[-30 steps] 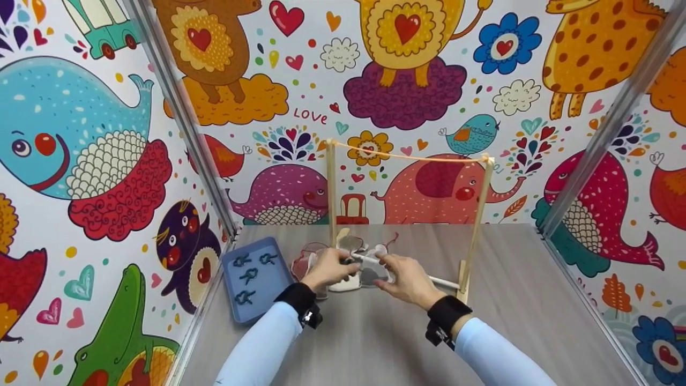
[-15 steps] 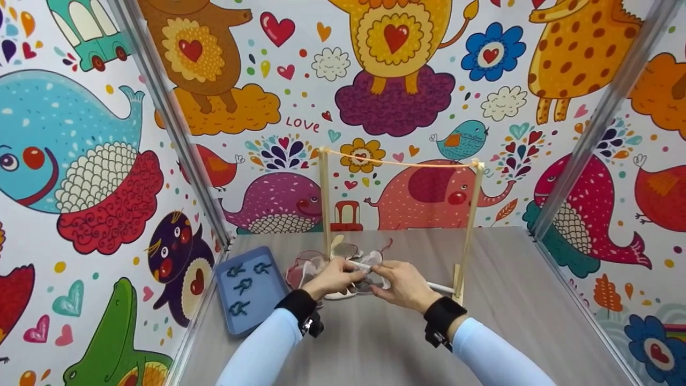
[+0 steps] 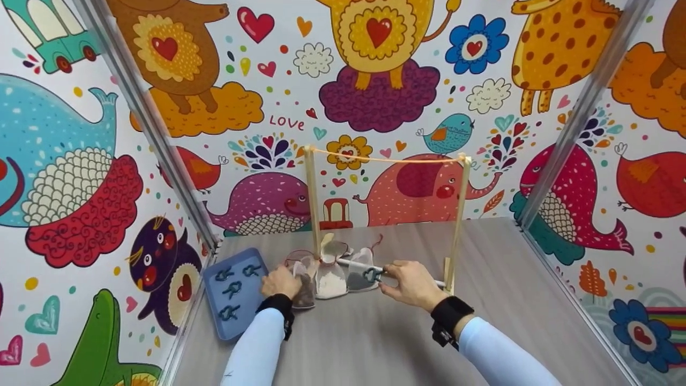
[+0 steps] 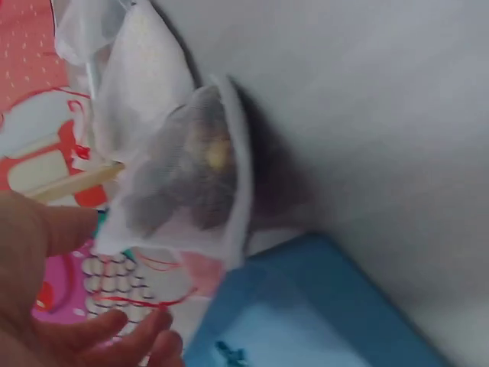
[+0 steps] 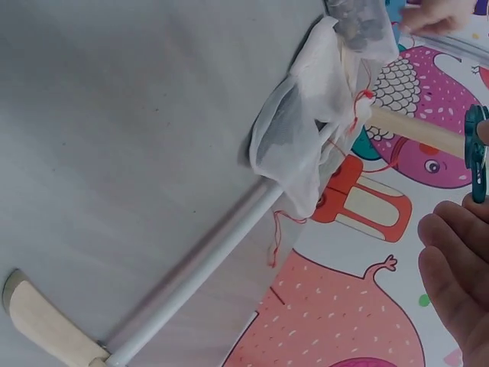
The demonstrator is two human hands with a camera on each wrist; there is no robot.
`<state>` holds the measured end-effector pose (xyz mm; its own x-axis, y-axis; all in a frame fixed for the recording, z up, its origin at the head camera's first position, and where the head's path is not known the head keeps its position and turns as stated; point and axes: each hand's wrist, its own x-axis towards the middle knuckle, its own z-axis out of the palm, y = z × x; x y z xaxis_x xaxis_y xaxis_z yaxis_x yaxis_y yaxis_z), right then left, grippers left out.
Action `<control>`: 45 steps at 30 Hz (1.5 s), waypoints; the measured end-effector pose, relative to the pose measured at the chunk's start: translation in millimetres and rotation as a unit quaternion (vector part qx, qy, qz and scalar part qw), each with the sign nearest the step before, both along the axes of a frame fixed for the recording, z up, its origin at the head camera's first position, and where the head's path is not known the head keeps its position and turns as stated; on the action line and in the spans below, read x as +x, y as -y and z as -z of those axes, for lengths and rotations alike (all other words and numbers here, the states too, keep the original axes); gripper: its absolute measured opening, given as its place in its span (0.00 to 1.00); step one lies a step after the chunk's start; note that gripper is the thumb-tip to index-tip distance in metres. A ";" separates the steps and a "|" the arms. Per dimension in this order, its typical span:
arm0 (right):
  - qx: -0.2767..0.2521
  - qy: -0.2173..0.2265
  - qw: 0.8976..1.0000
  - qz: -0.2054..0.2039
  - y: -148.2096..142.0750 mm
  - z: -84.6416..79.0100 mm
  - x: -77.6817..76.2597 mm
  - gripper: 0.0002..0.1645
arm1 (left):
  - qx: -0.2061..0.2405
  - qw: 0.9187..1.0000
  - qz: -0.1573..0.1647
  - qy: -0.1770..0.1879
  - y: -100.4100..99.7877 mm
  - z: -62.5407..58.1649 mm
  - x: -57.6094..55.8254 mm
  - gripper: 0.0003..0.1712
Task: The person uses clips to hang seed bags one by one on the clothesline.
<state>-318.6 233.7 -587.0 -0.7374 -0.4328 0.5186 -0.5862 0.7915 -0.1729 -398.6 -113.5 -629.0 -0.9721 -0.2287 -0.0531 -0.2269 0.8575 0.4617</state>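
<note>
My right hand (image 3: 410, 281) pinches a dark green clip (image 3: 372, 275) close over the right-hand mesh bag (image 3: 360, 281), which has dark contents. The clip (image 5: 475, 149) also shows at the edge of the right wrist view. My left hand (image 3: 281, 282) is beside the leftmost mesh bag (image 3: 304, 289), which holds brownish lumps. In the left wrist view, the left fingers (image 4: 114, 336) and thumb are spread apart near that bag, with nothing between them. Between these two bags sits one with white contents (image 3: 331, 281). Red drawstrings (image 4: 141, 302) trail from the bags.
A blue tray (image 3: 214, 316) with several dark green clips stands at the left. Behind the bags rises a wooden frame (image 3: 458, 225) with an orange cord (image 3: 386, 160) across its top and a white rod (image 5: 199, 267) along its base. Printed walls enclose the table.
My left hand has left the middle bags and moved left to the brownish bag. My right hand has drawn slightly away from them, its green clip now plain to see. The head view has shifted.
</note>
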 end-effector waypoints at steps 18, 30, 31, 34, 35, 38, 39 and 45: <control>-0.011 0.048 0.999 0.002 -11.1 -29.8 -10.3 0.06 | 0.035 0.993 0.075 -0.083 -11.7 -6.2 12.3 0.10; 0.067 -0.013 0.997 0.018 5.0 -116.1 -46.4 0.06 | 0.166 0.951 0.100 -0.240 -43.9 -68.6 5.8 0.09; 0.074 -0.010 0.997 0.024 6.7 -125.3 -49.4 0.05 | 0.181 0.947 0.098 -0.246 -48.0 -74.2 4.0 0.08; 0.090 0.001 0.995 0.041 11.5 -151.7 -57.2 0.04 | 0.209 0.938 0.092 -0.260 -58.7 -90.2 -1.9 0.09; 0.093 0.002 0.995 0.046 12.7 -159.4 -59.6 0.05 | 0.213 0.936 0.089 -0.265 -61.9 -94.8 -3.9 0.09; 0.097 -0.019 0.994 0.053 16.8 -180.4 -65.8 0.06 | 0.214 0.930 0.084 -0.288 -69.3 -108.2 -9.7 0.11; 0.097 -0.029 0.993 0.054 18.2 -186.3 -67.9 0.07 | 0.212 0.928 0.082 -0.296 -71.3 -112.5 -11.5 0.13; 0.094 -0.095 0.988 0.077 32.1 -222.0 -82.6 0.16 | 0.217 0.917 0.070 -0.327 -79.8 -141.3 -21.6 0.18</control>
<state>-401.1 201.6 -365.0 -0.6988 -0.4252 0.5752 -0.4642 0.8814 0.0876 -420.2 -33.8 -487.7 -0.8472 -0.1935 0.4947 0.3186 0.5602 0.7647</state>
